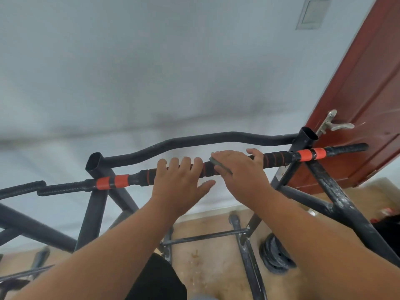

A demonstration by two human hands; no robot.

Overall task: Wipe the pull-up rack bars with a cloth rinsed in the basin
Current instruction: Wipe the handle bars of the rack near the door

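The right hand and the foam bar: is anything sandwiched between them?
Yes. In the head view a grey cloth lies between the right hand and the black foam-gripped bar; the hand presses it there.

A grey cloth [219, 164] is pressed onto the black-and-orange padded rack bar [279, 158].
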